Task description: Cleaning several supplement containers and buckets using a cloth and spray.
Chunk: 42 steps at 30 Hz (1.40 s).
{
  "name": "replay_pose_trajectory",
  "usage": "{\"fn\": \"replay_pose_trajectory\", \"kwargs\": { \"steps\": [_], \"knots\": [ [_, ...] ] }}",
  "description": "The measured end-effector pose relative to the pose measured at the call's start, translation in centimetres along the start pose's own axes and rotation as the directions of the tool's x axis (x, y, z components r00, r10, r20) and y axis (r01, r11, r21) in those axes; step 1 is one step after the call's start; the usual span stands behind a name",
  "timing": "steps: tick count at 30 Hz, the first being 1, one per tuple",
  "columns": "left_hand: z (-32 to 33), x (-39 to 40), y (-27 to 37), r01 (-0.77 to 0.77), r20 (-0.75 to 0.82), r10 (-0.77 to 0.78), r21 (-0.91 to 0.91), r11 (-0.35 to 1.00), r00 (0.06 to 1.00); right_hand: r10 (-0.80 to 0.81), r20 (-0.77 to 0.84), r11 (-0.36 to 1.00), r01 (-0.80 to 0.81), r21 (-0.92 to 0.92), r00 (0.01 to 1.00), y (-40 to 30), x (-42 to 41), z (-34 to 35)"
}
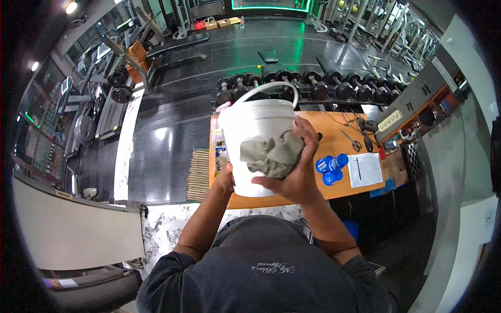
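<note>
A white plastic bucket (258,121) with a raised white handle is held up in front of me, above the near edge of an orange-brown table (250,202). My left hand (224,178) grips its lower left side, the fingers hidden behind it. In my right hand (299,172) is a crumpled grey-green cloth (274,154), pressed against the bucket's right side. The fingers of that hand curl around the cloth's right edge, with the thumb below it. What the bucket contains cannot be seen.
Blue bottles (331,168), a paper sheet with a pen (366,170), scissors (352,141) and cables (354,121) lie on the table's right part. A dumbbell rack (313,88) stands behind it. A striped mat (197,174) lies on the floor at left; a grey cabinet (411,98) borders the right.
</note>
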State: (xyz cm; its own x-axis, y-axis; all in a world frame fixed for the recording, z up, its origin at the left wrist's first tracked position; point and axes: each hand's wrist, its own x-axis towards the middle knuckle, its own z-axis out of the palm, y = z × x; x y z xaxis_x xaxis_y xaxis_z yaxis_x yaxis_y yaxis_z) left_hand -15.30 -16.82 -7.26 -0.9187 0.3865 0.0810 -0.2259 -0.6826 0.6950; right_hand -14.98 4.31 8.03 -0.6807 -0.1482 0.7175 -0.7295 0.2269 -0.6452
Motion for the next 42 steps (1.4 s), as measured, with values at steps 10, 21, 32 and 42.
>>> {"fn": "replay_pose_trajectory", "kwargs": {
  "steps": [10, 21, 32, 42],
  "knots": [
    [2.2, -1.0, -0.1, -0.143, 0.019, 0.147, -0.153, 0.978, 0.989, -0.081, 0.181, 0.878, 0.156, -0.452, 0.980, 0.2, 2.2, -1.5],
    [2.1, -1.3, -0.3, -0.224, -0.138, 0.193, -0.262, 0.939, 0.971, -0.208, 0.634, 0.878, 0.428, -0.214, 0.744, -2.8, 0.5, -1.2],
    [1.1, -1.4, -1.2, -0.168, -0.214, 0.133, -0.153, 0.974, 0.968, -0.173, 0.551, 0.935, 0.313, -0.170, 0.816, -2.5, -0.3, -1.2],
    [0.0, -1.5, -1.4, -0.094, -0.281, 0.073, -0.061, 0.994, 0.957, 0.008, 0.120, 0.975, 0.019, -0.222, 0.993, 2.6, 2.4, -1.8]
  ]
}}
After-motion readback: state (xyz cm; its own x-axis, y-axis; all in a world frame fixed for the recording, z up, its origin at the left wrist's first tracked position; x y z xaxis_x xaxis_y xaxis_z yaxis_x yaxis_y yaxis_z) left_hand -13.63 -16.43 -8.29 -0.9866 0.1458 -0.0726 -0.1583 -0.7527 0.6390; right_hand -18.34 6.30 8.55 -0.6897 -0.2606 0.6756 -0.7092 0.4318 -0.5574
